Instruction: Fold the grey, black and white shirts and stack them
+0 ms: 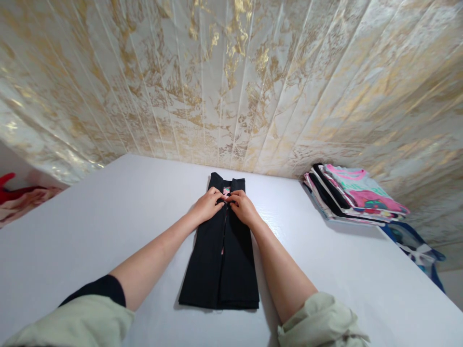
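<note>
A black garment lies flat on the white table, folded into a long shape. It has a raised band at its far end, a pinkish label inside, and an opening down the middle. My left hand pinches the left edge of that opening near the top. From the other side, my right hand has its fingers closed on the right edge. The fingertips of both hands nearly meet below the label, and they hide the small part of the cloth between them.
A stack of folded clothes, with a pink and grey printed top uppermost, sits at the table's right back. Beside it hangs a blue-edged clear bag. The white table meets a gold-patterned curtain. Pink and red cloth lies beyond the left edge.
</note>
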`<action>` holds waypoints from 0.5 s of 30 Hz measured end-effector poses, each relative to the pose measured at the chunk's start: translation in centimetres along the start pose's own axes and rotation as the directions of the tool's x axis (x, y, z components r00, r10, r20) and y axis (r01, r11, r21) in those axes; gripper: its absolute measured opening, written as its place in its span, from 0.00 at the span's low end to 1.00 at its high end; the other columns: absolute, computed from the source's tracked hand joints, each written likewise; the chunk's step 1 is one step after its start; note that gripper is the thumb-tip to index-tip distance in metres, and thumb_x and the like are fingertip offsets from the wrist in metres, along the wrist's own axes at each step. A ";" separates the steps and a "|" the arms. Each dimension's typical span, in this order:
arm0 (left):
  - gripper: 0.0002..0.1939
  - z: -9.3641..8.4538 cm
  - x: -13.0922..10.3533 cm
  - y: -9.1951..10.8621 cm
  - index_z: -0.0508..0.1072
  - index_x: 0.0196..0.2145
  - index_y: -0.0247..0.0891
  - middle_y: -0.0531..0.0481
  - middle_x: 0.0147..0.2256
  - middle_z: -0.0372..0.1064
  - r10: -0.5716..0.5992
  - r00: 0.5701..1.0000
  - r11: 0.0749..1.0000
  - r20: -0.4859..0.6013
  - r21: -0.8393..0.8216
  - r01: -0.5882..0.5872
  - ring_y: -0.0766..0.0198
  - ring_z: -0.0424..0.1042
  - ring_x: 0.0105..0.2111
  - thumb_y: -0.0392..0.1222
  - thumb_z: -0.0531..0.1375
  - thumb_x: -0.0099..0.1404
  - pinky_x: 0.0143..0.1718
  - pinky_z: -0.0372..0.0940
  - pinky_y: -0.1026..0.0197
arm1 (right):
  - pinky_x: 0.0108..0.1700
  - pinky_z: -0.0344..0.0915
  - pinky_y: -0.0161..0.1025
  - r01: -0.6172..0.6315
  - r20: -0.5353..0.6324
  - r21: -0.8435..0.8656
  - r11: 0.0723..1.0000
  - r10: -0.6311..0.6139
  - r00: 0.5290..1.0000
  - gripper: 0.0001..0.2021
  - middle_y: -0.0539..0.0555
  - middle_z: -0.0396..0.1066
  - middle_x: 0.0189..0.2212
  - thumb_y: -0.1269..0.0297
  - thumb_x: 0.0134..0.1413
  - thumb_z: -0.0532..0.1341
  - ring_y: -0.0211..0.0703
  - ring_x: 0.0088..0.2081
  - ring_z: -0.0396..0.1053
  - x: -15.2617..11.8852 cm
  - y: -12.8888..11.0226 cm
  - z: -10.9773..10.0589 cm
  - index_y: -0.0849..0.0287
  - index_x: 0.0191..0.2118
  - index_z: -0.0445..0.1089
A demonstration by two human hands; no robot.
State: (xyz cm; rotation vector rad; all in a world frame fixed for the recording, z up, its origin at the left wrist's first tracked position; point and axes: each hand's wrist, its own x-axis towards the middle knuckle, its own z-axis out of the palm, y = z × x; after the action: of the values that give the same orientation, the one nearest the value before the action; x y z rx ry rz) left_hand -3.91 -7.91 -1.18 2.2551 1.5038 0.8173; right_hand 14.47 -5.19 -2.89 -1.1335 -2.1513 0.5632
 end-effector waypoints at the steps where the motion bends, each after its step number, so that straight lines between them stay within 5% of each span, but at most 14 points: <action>1: 0.11 0.0 -0.1 0.0 0.74 0.42 0.40 0.49 0.44 0.64 -0.009 1.000 1.000 -0.008 0.001 0.009 0.63 0.71 0.37 0.37 0.57 0.62 0.43 0.69 0.58 | 0.47 0.66 0.41 0.000 0.020 -0.018 1.000 0.000 1.000 0.15 0.54 0.63 0.48 0.78 0.50 0.57 0.38 0.40 0.67 0.0 0.0 -0.1 0.55 0.39 0.75; 9: 0.11 0.1 -0.3 0.4 0.74 0.39 0.41 0.48 0.52 0.61 -0.014 1.000 1.000 -0.025 0.012 0.014 0.61 0.71 0.44 0.35 0.59 0.58 0.48 0.68 0.57 | 0.46 0.66 0.39 0.011 0.102 -0.032 0.999 -0.008 0.995 0.13 0.52 0.63 0.47 0.79 0.48 0.57 0.37 0.38 0.67 0.2 -0.5 -0.6 0.55 0.37 0.71; 15: 0.04 0.5 -0.5 1.1 0.72 0.35 0.39 0.47 0.50 0.63 -0.091 0.992 0.995 -0.086 0.031 0.094 0.63 0.72 0.39 0.35 0.58 0.61 0.43 0.69 0.59 | 0.42 0.65 0.37 -0.061 0.014 -0.025 0.998 0.061 0.998 0.07 0.52 0.65 0.42 0.76 0.50 0.57 0.37 0.35 0.65 0.0 -0.5 0.0 0.57 0.33 0.66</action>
State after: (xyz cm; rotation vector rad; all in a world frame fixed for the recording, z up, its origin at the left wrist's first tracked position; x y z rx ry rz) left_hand -2.96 -8.82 -1.10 2.1814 1.6594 0.8757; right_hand 14.22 -5.48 -2.54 -1.2157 -2.1475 0.5749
